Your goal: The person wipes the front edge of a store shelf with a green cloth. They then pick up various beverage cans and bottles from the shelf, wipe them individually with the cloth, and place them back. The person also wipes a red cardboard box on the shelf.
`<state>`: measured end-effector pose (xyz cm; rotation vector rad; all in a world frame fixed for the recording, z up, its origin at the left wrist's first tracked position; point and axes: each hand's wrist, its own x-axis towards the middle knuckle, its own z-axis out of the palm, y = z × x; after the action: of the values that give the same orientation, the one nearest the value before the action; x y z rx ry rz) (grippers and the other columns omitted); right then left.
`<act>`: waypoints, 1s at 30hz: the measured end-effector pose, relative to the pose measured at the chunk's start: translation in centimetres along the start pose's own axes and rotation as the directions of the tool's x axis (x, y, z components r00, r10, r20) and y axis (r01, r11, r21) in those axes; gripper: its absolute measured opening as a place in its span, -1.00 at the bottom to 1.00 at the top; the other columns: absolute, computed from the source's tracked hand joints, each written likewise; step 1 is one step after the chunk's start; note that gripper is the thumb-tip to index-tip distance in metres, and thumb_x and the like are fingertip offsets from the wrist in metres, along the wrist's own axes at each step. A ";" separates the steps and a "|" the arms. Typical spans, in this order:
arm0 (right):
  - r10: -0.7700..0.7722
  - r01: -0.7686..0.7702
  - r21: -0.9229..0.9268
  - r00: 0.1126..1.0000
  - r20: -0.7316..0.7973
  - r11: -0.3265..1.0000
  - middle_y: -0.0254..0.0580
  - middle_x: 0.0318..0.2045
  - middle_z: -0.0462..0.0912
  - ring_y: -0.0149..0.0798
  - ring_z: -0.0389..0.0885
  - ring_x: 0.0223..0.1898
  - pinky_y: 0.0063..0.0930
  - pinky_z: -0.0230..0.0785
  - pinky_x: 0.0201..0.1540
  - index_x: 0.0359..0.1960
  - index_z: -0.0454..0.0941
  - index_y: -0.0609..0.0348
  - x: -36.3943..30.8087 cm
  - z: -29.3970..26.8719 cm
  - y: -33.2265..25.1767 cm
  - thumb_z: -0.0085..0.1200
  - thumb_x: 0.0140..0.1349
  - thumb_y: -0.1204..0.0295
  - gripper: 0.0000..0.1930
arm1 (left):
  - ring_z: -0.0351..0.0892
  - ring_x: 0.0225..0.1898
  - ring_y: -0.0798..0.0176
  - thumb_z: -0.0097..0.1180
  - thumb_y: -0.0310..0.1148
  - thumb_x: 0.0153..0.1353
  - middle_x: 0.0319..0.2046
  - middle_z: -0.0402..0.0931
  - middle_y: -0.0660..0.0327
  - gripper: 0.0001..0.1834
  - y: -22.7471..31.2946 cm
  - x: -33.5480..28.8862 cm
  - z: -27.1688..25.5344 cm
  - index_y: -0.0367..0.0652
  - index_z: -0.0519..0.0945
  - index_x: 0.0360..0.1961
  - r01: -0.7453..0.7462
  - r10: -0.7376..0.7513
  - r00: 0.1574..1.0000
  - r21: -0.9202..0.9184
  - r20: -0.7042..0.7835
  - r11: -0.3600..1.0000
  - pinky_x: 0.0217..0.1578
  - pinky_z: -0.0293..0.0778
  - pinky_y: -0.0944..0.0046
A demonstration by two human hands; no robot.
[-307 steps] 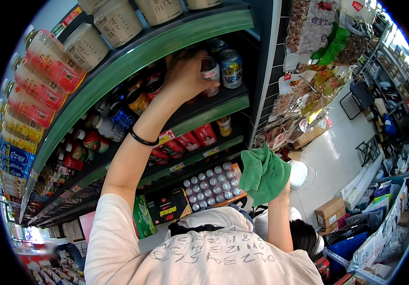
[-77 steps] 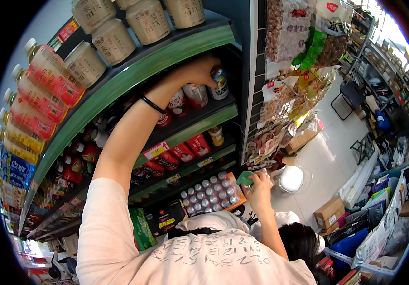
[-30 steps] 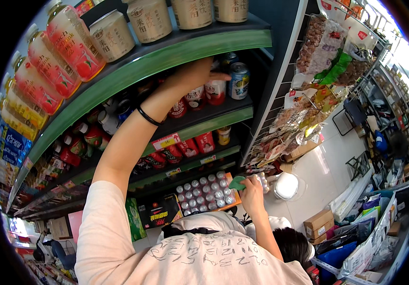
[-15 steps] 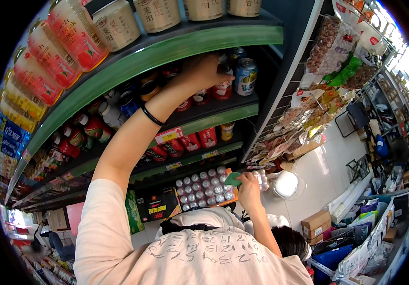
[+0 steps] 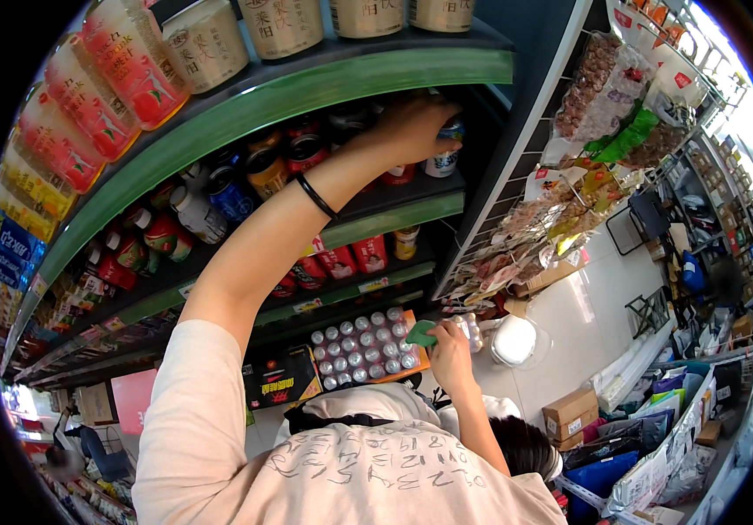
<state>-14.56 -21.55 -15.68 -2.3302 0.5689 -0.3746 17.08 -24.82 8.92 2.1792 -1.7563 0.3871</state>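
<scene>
My left hand [image 5: 418,127] reaches deep into a shelf of drink cans, a dark band round its wrist. Its fingers are curled round the upper part of a blue and white can [image 5: 443,162] at the shelf's right end; the fingertips are partly hidden. Under that arm stand a golden can [image 5: 267,172], a blue can [image 5: 230,194] and several red ones. Lower down, my right hand [image 5: 453,357] pinches a folded green cloth [image 5: 422,333] above a shrink-wrapped tray of cans [image 5: 360,348].
A green-edged shelf [image 5: 350,83] with jars and pink bottles overhangs my left arm. To the right, a wire rack [image 5: 516,188] holds hanging snack bags. On the floor are a black box [image 5: 280,378], a white-topped bin [image 5: 516,339] and a cardboard box [image 5: 570,414].
My left hand has moved right along the shelf, from the red and white cans to the blue and white can. My right hand keeps its hold on the cloth. The view has shifted slightly.
</scene>
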 end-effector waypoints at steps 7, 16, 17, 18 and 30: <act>0.002 -0.002 -0.009 1.000 -0.019 1.000 0.01 -0.04 0.54 0.13 0.49 -0.02 -0.04 0.34 0.05 -0.15 0.59 0.24 -0.6 0.1 0.7 0.07 -0.03 0.72 -0.66 | 0.51 0.11 -0.05 0.31 -0.13 0.14 0.08 0.56 0.06 -0.41 -2.0 0.3 1.7 -0.04 0.54 0.19 -0.041 0.038 0.998 -0.068 -0.049 0.997 0.15 0.39 0.02; 0.026 -0.026 -0.013 1.000 -0.013 1.000 -0.01 -0.04 0.55 0.13 0.51 -0.02 -0.07 0.35 0.05 -0.15 0.59 0.23 -1.1 0.0 0.8 0.13 -0.06 0.71 -0.64 | 0.45 0.18 -0.08 0.41 -0.19 0.01 0.15 0.49 0.01 -0.26 -1.6 -3.5 -1.9 -0.11 0.46 0.25 0.041 -0.044 0.999 -0.091 -0.032 0.995 0.19 0.35 -0.03; 0.020 -0.020 -0.013 0.999 -0.027 1.000 -0.01 -0.04 0.55 0.13 0.51 -0.02 -0.07 0.35 0.05 -0.15 0.59 0.23 -1.1 0.0 0.8 0.13 -0.07 0.71 -0.64 | 0.44 0.18 -0.07 0.42 -0.20 -0.01 0.12 0.49 0.03 -0.29 -1.6 -4.2 -2.0 -0.13 0.50 0.20 0.033 -0.034 0.997 -0.019 -0.063 0.999 0.18 0.35 -0.02; 0.013 -0.013 -0.014 1.000 -0.024 1.000 0.00 -0.05 0.55 0.13 0.51 -0.02 -0.08 0.35 0.06 -0.15 0.59 0.23 -1.1 0.1 0.9 0.12 -0.06 0.71 -0.64 | 0.44 0.18 -0.06 0.43 -0.22 -0.03 0.09 0.50 0.05 -0.32 -1.8 -5.0 -2.2 -0.15 0.54 0.16 0.034 -0.028 0.995 0.055 -0.100 0.998 0.16 0.36 -0.01; -0.057 0.054 0.095 0.998 0.024 0.994 0.07 -0.09 0.57 0.18 0.52 -0.04 -0.11 0.38 0.04 -0.14 0.58 0.25 0.6 0.2 -2.0 -0.05 0.09 0.71 -0.70 | 0.41 0.19 0.01 0.41 -0.19 -0.01 0.12 0.49 0.14 -0.38 -2.6 -7.1 -0.6 -0.08 0.57 0.13 0.104 -0.071 0.980 0.174 -0.184 0.979 0.28 0.15 -0.05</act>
<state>-13.35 -20.46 -14.40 -2.2604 0.4646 -0.3872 18.10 -17.75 6.41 2.2570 -1.5780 0.7228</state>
